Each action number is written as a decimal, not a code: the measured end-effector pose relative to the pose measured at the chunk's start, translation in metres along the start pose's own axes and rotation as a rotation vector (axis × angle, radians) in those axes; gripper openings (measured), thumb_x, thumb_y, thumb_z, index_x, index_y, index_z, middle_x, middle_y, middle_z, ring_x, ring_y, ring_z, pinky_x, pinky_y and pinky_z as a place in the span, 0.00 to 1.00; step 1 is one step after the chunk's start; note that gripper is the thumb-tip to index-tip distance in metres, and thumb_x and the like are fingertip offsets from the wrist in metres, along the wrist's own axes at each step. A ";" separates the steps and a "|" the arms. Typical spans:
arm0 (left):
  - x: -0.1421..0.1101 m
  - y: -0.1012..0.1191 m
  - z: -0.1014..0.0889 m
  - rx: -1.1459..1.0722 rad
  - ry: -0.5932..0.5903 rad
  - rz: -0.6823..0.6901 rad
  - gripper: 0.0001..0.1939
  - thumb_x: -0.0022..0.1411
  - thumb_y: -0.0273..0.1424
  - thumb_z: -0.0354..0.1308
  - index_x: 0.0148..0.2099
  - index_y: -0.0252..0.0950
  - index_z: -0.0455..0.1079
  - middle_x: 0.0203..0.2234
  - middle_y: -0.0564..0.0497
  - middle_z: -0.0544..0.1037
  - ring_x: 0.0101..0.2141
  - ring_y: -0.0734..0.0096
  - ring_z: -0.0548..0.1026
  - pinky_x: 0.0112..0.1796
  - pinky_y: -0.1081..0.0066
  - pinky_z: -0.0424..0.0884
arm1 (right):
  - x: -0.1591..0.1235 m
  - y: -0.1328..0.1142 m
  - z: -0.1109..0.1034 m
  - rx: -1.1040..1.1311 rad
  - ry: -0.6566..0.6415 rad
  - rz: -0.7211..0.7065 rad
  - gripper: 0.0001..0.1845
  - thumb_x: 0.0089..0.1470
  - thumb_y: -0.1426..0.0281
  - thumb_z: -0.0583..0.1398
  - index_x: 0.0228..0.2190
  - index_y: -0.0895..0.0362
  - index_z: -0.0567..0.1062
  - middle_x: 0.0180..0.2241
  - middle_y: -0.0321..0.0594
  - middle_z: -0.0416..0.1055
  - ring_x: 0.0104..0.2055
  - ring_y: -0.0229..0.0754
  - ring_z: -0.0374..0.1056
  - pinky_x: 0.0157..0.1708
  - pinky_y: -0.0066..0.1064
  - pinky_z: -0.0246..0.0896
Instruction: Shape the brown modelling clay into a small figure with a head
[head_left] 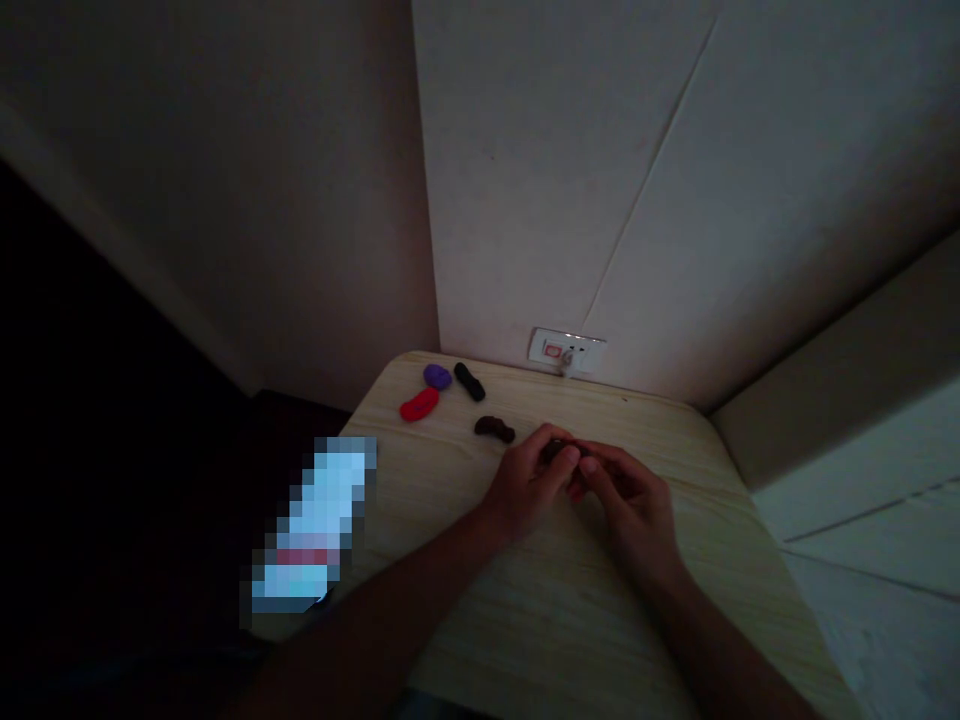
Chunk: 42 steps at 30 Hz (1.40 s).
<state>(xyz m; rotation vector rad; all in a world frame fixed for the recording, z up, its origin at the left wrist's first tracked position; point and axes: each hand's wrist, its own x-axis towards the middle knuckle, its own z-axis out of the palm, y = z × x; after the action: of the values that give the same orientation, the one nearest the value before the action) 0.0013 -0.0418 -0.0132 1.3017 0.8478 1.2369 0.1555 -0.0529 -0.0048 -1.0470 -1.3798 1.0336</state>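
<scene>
My left hand (534,475) and my right hand (630,497) meet above the table, fingers closed and thumbs nearly touching. Between them they pinch a dark brown piece of modelling clay (555,449), mostly covered by the fingers. A bit of red shows below the thumbs; what it is I cannot make out. Just left of my left hand lies a bent brown clay lump (494,429). Farther back on the left are a purple clay lump (436,376), a red clay lump (419,404) and a black clay roll (469,382).
The pale wood-grain table (420,470) has rounded corners and stands against the wall. A lit, pixelated screen-like shape (319,520) is at its left edge. A wall socket (566,350) with a plug sits just above the back edge. A pale panelled surface (862,500) borders the right side.
</scene>
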 end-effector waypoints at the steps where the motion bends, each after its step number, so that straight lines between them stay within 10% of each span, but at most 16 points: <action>1: 0.001 0.000 0.003 0.003 0.027 -0.005 0.14 0.69 0.44 0.57 0.42 0.38 0.70 0.24 0.55 0.73 0.25 0.71 0.72 0.28 0.72 0.68 | 0.000 0.001 0.001 0.006 0.003 -0.004 0.13 0.59 0.57 0.69 0.42 0.52 0.84 0.28 0.37 0.81 0.27 0.42 0.74 0.29 0.34 0.74; 11: 0.036 0.015 0.049 0.194 0.264 -0.007 0.10 0.66 0.33 0.54 0.30 0.39 0.66 0.24 0.54 0.72 0.29 0.69 0.71 0.32 0.70 0.67 | 0.008 0.009 -0.005 0.010 0.240 -0.069 0.18 0.61 0.55 0.66 0.47 0.55 0.81 0.43 0.46 0.82 0.40 0.47 0.77 0.38 0.37 0.74; 18: 0.058 0.020 0.075 0.338 0.135 0.046 0.09 0.68 0.36 0.55 0.35 0.39 0.71 0.24 0.54 0.75 0.29 0.65 0.74 0.34 0.68 0.68 | 0.016 0.020 -0.024 0.018 0.415 -0.132 0.17 0.65 0.57 0.62 0.48 0.57 0.77 0.44 0.46 0.79 0.38 0.44 0.74 0.33 0.32 0.69; 24: 0.004 0.054 -0.003 0.790 -0.010 0.023 0.21 0.65 0.41 0.59 0.57 0.38 0.69 0.23 0.56 0.75 0.26 0.61 0.75 0.32 0.66 0.67 | 0.010 0.015 -0.015 0.122 0.336 -0.088 0.15 0.66 0.57 0.61 0.45 0.54 0.74 0.33 0.36 0.76 0.23 0.37 0.68 0.24 0.31 0.65; 32: -0.092 0.121 -0.135 1.752 -0.039 -0.452 0.47 0.66 0.54 0.52 0.73 0.22 0.54 0.59 0.24 0.73 0.55 0.29 0.75 0.51 0.45 0.70 | 0.006 0.015 -0.014 0.109 0.276 -0.043 0.14 0.65 0.57 0.63 0.46 0.53 0.75 0.28 0.34 0.74 0.23 0.39 0.68 0.25 0.34 0.64; 42: -0.121 0.104 -0.179 1.701 -0.111 -0.816 0.50 0.65 0.51 0.48 0.77 0.24 0.41 0.57 0.23 0.74 0.48 0.32 0.81 0.48 0.46 0.73 | 0.006 0.018 -0.018 0.010 0.304 -0.029 0.15 0.64 0.56 0.64 0.46 0.53 0.77 0.29 0.36 0.75 0.24 0.38 0.69 0.27 0.34 0.65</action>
<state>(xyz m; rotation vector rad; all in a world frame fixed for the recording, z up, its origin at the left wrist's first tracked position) -0.2137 -0.1335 0.0410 1.8122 2.2112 -0.5048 0.1740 -0.0425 -0.0203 -1.1221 -1.1379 0.8208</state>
